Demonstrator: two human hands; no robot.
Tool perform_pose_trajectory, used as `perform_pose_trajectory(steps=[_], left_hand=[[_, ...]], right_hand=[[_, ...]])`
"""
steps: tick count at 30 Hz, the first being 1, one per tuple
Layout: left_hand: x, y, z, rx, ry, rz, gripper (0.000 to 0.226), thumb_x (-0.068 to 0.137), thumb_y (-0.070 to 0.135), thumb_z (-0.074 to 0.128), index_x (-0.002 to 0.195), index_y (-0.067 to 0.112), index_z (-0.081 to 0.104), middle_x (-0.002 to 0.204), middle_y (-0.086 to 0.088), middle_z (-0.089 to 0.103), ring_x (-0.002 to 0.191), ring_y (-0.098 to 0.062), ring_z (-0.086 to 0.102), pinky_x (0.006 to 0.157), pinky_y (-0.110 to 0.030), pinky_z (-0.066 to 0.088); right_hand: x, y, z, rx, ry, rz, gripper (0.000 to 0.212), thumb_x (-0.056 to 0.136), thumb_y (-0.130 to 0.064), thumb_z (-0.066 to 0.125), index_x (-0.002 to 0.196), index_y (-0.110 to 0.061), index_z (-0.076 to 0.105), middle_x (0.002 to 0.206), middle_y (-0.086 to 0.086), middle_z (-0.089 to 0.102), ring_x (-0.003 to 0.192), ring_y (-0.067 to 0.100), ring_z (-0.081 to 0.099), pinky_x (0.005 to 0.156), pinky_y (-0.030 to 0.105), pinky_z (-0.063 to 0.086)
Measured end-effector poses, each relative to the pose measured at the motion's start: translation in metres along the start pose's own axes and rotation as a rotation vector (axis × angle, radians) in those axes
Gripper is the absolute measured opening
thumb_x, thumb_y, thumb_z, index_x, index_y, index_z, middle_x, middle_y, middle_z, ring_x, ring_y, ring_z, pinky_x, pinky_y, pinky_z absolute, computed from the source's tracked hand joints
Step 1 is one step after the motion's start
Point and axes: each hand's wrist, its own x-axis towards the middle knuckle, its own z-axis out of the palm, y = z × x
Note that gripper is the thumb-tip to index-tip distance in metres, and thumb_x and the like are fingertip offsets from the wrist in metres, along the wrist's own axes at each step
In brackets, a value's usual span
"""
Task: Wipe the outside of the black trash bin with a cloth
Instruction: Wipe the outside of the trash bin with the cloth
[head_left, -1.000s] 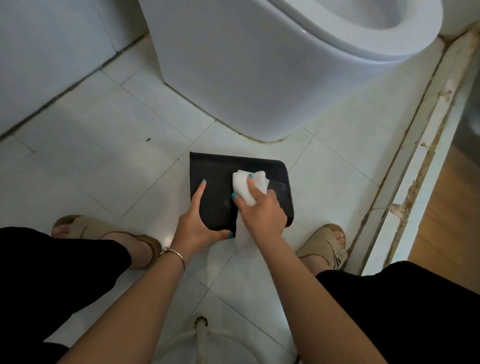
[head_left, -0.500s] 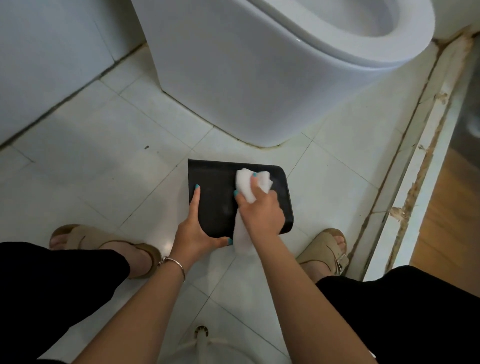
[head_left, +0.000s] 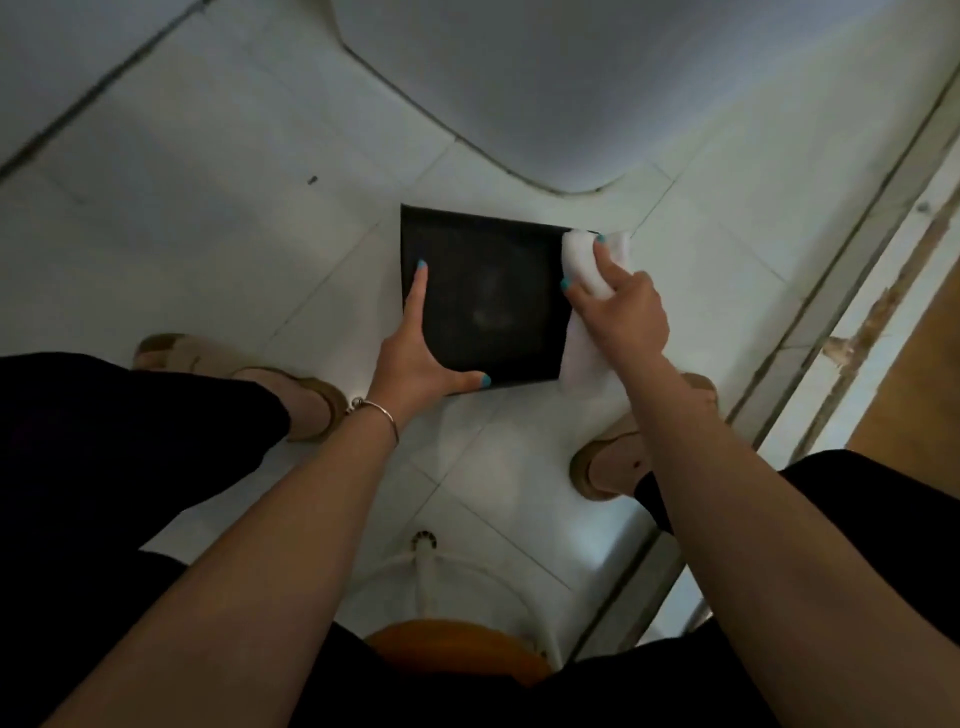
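Observation:
The black trash bin (head_left: 488, 296) lies on its side on the white tiled floor, a broad flat face turned up. My left hand (head_left: 415, 364) steadies its near left corner, index finger straight along the left edge and thumb along the near edge. My right hand (head_left: 623, 312) grips a white cloth (head_left: 582, 260) and presses it against the bin's right side, near the far right corner. A tail of the cloth hangs down below that hand. The bin's right edge is hidden behind cloth and hand.
A white toilet base (head_left: 597, 78) stands just beyond the bin. A raised door threshold (head_left: 852, 322) runs along the right. My sandalled feet (head_left: 291, 384) flank the bin, and a white stool with an orange seat (head_left: 457, 649) sits below me.
My right hand has slid the cloth from the middle of the bin's upper face over to its right edge. The camera has tilted further down. My left hand keeps its hold.

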Motion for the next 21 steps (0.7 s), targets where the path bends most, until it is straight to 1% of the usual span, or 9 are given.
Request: perform_pose_trajectory(steps=[3, 6, 7, 9, 12, 15, 18, 20, 21], left_hand=[[0.001, 0.0, 0.001, -0.003, 0.001, -0.008, 0.141, 0.054, 0.028, 0.095, 0.148, 0.052, -0.007, 0.14, 0.005, 0.047, 0.11, -0.007, 0.049, 0.092, -0.019, 0.042], [0.001, 0.001, 0.0, 0.003, -0.007, -0.012, 0.14, 0.054, 0.028, 0.095, 0.147, 0.053, -0.007, 0.139, 0.006, 0.047, 0.109, -0.007, 0.049, 0.092, -0.02, 0.042], [0.002, 0.001, -0.001, 0.006, -0.007, -0.009, 0.14, 0.054, 0.028, 0.095, 0.147, 0.053, -0.007, 0.14, 0.006, 0.046, 0.109, -0.006, 0.049, 0.093, -0.02, 0.042], [0.002, 0.001, -0.002, 0.013, -0.013, -0.003, 0.141, 0.055, 0.029, 0.095, 0.148, 0.052, -0.008, 0.142, 0.006, 0.044, 0.11, -0.008, 0.048, 0.093, -0.021, 0.042], [0.003, 0.002, -0.002, 0.031, -0.018, 0.004, 0.141, 0.056, 0.028, 0.094, 0.148, 0.05, -0.01, 0.145, 0.003, 0.041, 0.108, -0.008, 0.047, 0.092, -0.022, 0.042], [0.004, 0.001, 0.0, 0.033, -0.022, -0.004, 0.141, 0.056, 0.028, 0.094, 0.148, 0.05, -0.011, 0.145, 0.0, 0.043, 0.107, -0.01, 0.049, 0.089, -0.022, 0.042], [0.003, -0.002, 0.001, 0.017, -0.003, -0.005, 0.14, 0.054, 0.031, 0.094, 0.148, 0.051, -0.008, 0.141, 0.0, 0.05, 0.114, -0.016, 0.055, 0.089, -0.023, 0.042], [0.003, -0.005, 0.001, 0.005, 0.004, -0.009, 0.14, 0.054, 0.033, 0.094, 0.148, 0.05, -0.008, 0.141, 0.001, 0.05, 0.118, -0.019, 0.055, 0.089, -0.025, 0.042], [0.004, -0.005, 0.001, 0.001, 0.005, -0.007, 0.14, 0.054, 0.033, 0.094, 0.148, 0.05, -0.008, 0.141, 0.001, 0.05, 0.118, -0.019, 0.055, 0.089, -0.025, 0.043]], right_hand=[[-0.006, -0.013, 0.004, -0.096, -0.071, -0.142, 0.064, 0.082, -0.066, 0.057, 0.14, -0.055, 0.033, 0.123, 0.004, 0.049, 0.117, 0.026, 0.051, 0.09, 0.033, 0.039], [-0.008, -0.016, 0.001, -0.178, -0.115, -0.258, 0.06, 0.082, -0.068, 0.054, 0.137, -0.06, 0.033, 0.115, 0.0, 0.048, 0.111, 0.024, 0.053, 0.086, 0.035, 0.041], [-0.004, -0.012, -0.003, -0.189, -0.105, -0.248, 0.059, 0.082, -0.068, 0.054, 0.137, -0.061, 0.033, 0.115, 0.001, 0.049, 0.111, 0.024, 0.053, 0.087, 0.036, 0.041], [0.007, -0.002, -0.01, -0.116, -0.054, -0.114, 0.059, 0.082, -0.066, 0.055, 0.137, -0.059, 0.035, 0.122, 0.002, 0.052, 0.115, 0.026, 0.053, 0.09, 0.036, 0.042], [0.015, -0.005, -0.006, 0.055, 0.04, 0.082, 0.058, 0.085, -0.059, 0.054, 0.14, -0.053, 0.037, 0.127, 0.003, 0.056, 0.114, 0.026, 0.056, 0.085, 0.034, 0.042], [0.005, -0.032, 0.014, 0.081, 0.091, 0.099, 0.062, 0.088, -0.056, 0.052, 0.145, -0.046, 0.032, 0.128, 0.007, 0.054, 0.113, 0.029, 0.057, 0.081, 0.033, 0.041], [-0.017, -0.074, 0.037, -0.033, 0.011, -0.068, 0.062, 0.088, -0.061, 0.051, 0.144, -0.049, 0.029, 0.126, 0.011, 0.05, 0.11, 0.032, 0.055, 0.085, 0.038, 0.044], [-0.028, -0.094, 0.045, -0.113, -0.064, -0.225, 0.062, 0.088, -0.061, 0.052, 0.144, -0.049, 0.03, 0.119, 0.009, 0.051, 0.105, 0.03, 0.056, 0.079, 0.037, 0.043], [-0.029, -0.097, 0.043, -0.134, -0.077, -0.272, 0.061, 0.087, -0.061, 0.052, 0.143, -0.05, 0.031, 0.116, 0.008, 0.051, 0.103, 0.029, 0.057, 0.077, 0.036, 0.042]])
